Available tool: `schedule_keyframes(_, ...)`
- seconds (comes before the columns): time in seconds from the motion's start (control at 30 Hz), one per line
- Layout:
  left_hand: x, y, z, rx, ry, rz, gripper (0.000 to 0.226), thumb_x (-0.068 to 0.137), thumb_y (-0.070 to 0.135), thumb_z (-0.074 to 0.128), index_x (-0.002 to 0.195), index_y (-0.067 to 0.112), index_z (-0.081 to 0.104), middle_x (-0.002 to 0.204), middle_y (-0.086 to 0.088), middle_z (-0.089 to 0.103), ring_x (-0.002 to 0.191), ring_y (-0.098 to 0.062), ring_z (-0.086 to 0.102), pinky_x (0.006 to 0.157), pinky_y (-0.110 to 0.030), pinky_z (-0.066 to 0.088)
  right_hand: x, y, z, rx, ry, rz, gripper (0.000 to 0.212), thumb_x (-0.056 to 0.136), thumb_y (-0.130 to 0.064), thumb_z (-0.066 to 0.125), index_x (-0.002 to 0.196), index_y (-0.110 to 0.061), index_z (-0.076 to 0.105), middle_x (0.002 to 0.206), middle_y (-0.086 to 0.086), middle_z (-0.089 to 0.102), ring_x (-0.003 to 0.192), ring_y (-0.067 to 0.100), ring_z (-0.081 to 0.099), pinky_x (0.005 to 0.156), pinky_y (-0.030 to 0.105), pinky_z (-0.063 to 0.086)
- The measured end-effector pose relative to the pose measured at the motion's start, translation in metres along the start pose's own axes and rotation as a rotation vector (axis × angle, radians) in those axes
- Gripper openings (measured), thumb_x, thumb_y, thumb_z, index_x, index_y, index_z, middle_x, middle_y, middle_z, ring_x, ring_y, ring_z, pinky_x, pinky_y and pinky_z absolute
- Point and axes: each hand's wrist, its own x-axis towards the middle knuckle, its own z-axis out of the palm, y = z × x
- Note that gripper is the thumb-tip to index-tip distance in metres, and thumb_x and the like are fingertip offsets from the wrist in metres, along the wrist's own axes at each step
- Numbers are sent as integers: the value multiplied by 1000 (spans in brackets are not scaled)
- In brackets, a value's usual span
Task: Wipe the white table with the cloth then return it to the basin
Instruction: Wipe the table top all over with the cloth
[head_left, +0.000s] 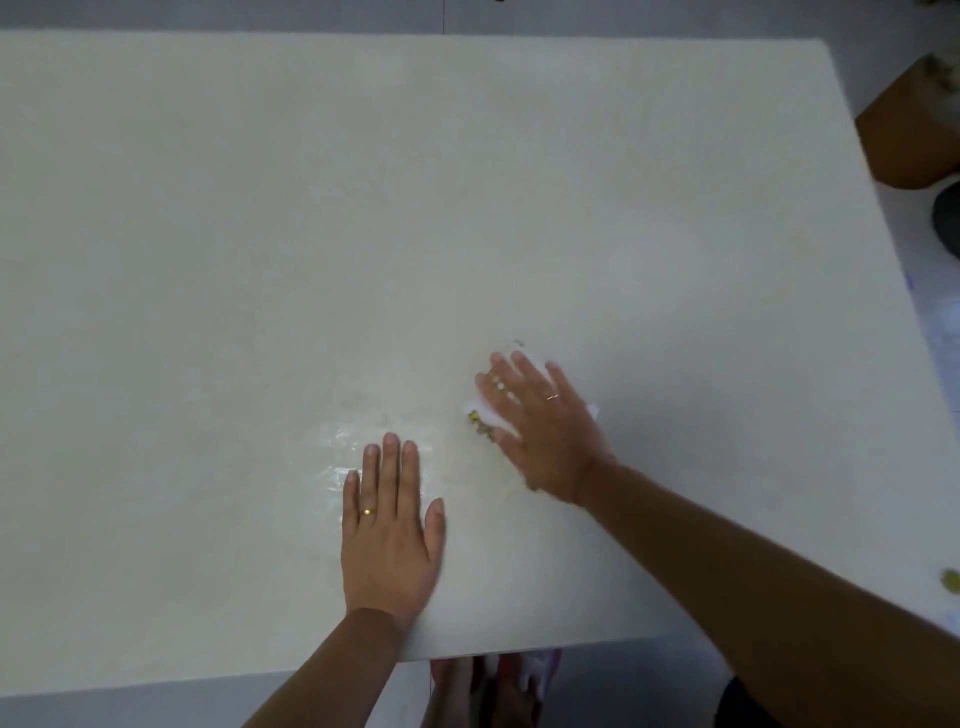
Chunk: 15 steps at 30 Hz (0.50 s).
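The white table (363, 208) fills most of the head view. My right hand (540, 415) lies flat with spread fingers on a white cloth (480, 410), pressing it onto the table right of centre. Only the cloth's edges show around the hand, with a small yellow-green patch at its left edge. My left hand (389, 530) rests flat on the table near the front edge, fingers straight and together. A wet, shiny streak (343, 457) glistens just left of its fingertips. No basin is visible.
A brown box-like object (914, 130) and a dark round object (948, 218) sit off the table's right side. A small yellow-green thing (950, 579) lies on the floor at the right edge. My feet (493, 691) show below the front edge.
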Motion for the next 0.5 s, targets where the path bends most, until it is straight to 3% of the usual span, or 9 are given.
schedule_keyframes(0.1,7,4,-9,-29,4,34,63,94,36,30,148,4,29,157,-13,23,146,-27,17,119,-44,7,16,47,-4,76,9,373,59,96,-40,22,150,-24,9,160,6,4,147,26,1,118,45,3)
schedule_keyframes(0.17,25,9,-20,-54,36,74,62,94,35,31,148,5,30,157,-12,25,146,-28,19,120,-42,6,32,41,-6,199,92,703,60,97,-37,31,150,-21,11,160,7,5,147,27,2,117,46,1)
schedule_keyframes(0.23,54,19,-30,-83,88,112,60,95,34,32,146,3,34,154,-15,29,144,-31,23,119,-43,9,48,11,-7,232,81,845,62,96,-41,28,151,-20,7,160,8,2,146,29,-1,116,49,-1)
schedule_keyframes(0.3,88,27,-38,-91,115,132,59,95,33,30,145,1,34,153,-17,30,143,-33,24,118,-43,10,55,-19,-6,162,52,655,63,95,-45,21,151,-21,5,160,7,1,146,30,-3,116,49,-3)
schedule_keyframes(0.4,125,25,-34,-51,48,141,59,101,36,24,151,6,15,160,-12,13,148,-25,7,120,-38,-1,43,-12,-9,97,31,254,60,94,-45,21,149,-22,19,159,5,14,146,27,8,118,49,11)
schedule_keyframes(0.5,135,14,-22,-5,-25,171,64,100,45,16,152,10,2,161,-8,-1,148,-20,-7,120,-36,-7,40,34,-11,90,56,183,57,95,-38,34,148,-21,24,158,5,18,146,26,13,117,47,14)
